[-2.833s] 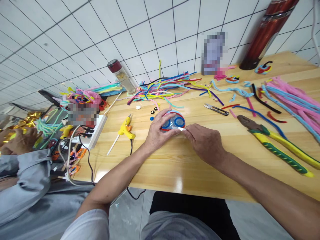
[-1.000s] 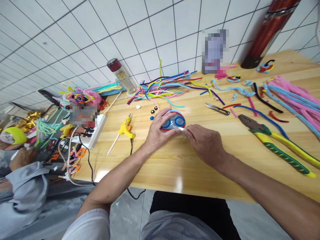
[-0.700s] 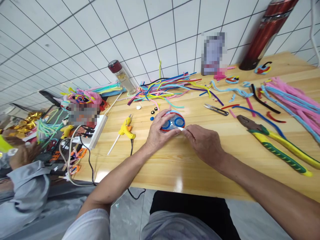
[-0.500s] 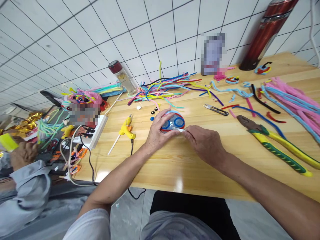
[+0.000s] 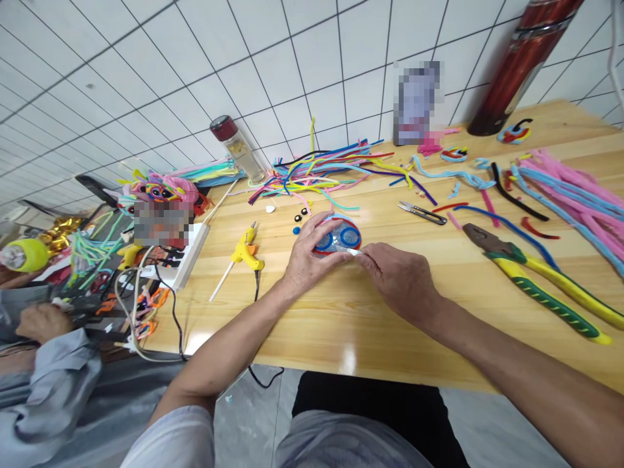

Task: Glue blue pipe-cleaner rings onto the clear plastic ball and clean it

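Note:
On the tabletop lies a small round pipe-cleaner piece (image 5: 347,237), light blue with a red edge and two blue rings. My left hand (image 5: 312,253) grips it from the left, thumb along its near edge and fingers over the top. My right hand (image 5: 402,276) is closed in a pinch on a slim white piece (image 5: 353,252), whose tip touches the near edge of the round piece. The pinching fingertips are partly hidden. Just beyond my left hand are small black beads (image 5: 301,215) and a blue one (image 5: 296,231).
A yellow glue gun (image 5: 247,250) with a cord lies left, near a white power strip (image 5: 194,257). Pliers (image 5: 517,260) and thread snips (image 5: 422,213) lie right. Pipe cleaners (image 5: 316,174), a glass bottle (image 5: 238,149) and a red thermos (image 5: 517,71) stand behind. A co-worker's hand (image 5: 43,322) is far left.
My hands and the round piece stay almost still. At the far left, the co-worker's hand has shifted lower, and a yellow object there has turned and shows a rounder shape.

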Motion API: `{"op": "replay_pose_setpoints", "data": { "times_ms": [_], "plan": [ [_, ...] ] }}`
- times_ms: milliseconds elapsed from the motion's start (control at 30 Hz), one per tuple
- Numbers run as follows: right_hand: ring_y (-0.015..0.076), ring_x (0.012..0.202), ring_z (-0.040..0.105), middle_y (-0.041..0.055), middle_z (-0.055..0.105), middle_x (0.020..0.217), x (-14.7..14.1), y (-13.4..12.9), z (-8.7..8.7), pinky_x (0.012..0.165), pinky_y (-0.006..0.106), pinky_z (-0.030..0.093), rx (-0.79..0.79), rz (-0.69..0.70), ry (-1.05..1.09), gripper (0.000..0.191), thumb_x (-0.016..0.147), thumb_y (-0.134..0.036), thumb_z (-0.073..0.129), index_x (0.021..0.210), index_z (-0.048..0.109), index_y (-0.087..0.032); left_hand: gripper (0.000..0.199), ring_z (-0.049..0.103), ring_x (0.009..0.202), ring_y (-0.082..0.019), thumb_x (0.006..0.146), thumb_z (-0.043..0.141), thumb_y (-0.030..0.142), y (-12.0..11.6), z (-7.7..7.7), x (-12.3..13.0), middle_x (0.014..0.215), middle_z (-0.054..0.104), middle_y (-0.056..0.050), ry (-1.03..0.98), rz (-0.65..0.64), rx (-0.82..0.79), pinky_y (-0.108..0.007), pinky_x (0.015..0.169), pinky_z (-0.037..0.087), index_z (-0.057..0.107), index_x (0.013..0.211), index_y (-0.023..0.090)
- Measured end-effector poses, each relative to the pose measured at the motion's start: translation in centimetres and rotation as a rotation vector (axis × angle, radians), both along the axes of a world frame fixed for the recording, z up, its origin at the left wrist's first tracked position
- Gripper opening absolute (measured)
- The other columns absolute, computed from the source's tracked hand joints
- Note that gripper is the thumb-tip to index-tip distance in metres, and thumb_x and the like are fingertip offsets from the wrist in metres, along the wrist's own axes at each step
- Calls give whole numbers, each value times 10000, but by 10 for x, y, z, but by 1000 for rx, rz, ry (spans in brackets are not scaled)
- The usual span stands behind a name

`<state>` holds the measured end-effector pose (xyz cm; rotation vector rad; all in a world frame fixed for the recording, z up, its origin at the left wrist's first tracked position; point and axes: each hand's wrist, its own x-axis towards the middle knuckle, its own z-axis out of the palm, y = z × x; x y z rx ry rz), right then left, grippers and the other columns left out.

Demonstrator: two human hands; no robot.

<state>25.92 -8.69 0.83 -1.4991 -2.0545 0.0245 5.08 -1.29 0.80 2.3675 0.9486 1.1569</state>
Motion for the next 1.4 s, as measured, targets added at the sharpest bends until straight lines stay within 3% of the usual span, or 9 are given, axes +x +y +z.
{"op": "replay_pose_setpoints", "data": {
  "times_ms": [600, 867, 1400],
  "plan": [
    [139, 657, 610, 50, 710, 749, -5, 1, -3, 573, 278, 273, 41, -43, 28, 541, 1113, -474, 313, 856, 685, -178, 535, 567, 1392, -282, 869, 766, 534, -5, 3, 3, 1462, 599, -136, 9, 57, -24, -503, 1165, 476, 657, 1305, 244],
    [141, 680, 641, 45, 727, 778, -1, 0, -3, 592, 275, 302, 23, 26, 54, 486, 1111, -442, 349, 879, 683, -177, 671, 527, 1431, -303, 841, 770, 581, -1, 0, -2, 1502, 564, -159, 29, 39, -12, -523, 1189, 446, 604, 1402, 253],
    [139, 648, 619, 47, 719, 752, -6, 2, -8, 582, 270, 299, 56, -21, 106, 509, 1113, -456, 327, 842, 664, -188, 574, 552, 1406, -294, 850, 787, 531, -5, 0, 3, 1474, 584, -127, 11, 81, -8, -536, 1172, 465, 630, 1339, 275]
  ]
}}
